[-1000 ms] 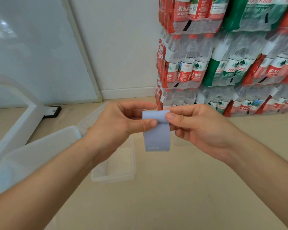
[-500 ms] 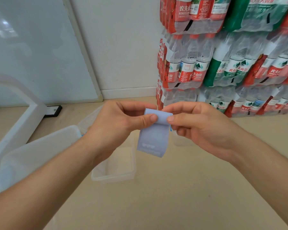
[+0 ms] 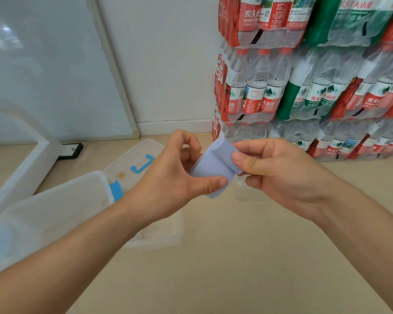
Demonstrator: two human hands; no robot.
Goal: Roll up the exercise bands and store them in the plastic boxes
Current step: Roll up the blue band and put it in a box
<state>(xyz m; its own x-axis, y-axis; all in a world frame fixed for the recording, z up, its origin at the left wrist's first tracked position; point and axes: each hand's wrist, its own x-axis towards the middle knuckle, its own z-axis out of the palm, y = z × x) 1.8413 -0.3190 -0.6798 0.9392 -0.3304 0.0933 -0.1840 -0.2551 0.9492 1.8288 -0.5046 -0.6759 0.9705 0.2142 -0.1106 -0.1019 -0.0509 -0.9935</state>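
1. A big plastic box (image 3: 55, 211) sits on the floor (image 3: 236, 268) at the far left. Just behind it lies a clear lid (image 3: 145, 147) with a blue handle (image 3: 143, 164).
2. A small plastic box (image 3: 166, 240) is on the floor under the left arm. Part of it is hidden by the arm.
3. The left hand (image 3: 173, 177) is curled. Its thumb presses on the front of the loose lower end of the exercise band (image 3: 216, 165). The fingers behind the band are mostly hidden. The first finger is bent up high, above the band.
4. The exercise band is light blue. It is up in the air between the two hands, above the floor and not in any box. Its top part is rolled into a small tube, and the rest hangs down flat.
5. The right hand (image 3: 279, 175) pinches the rolled end. Its thumb lies on top of the roll and its fingers curl under it.
6. The two hands are close together, with only the band between them.
7. Packs of water bottles (image 3: 304, 91) are stacked against the wall at the right.
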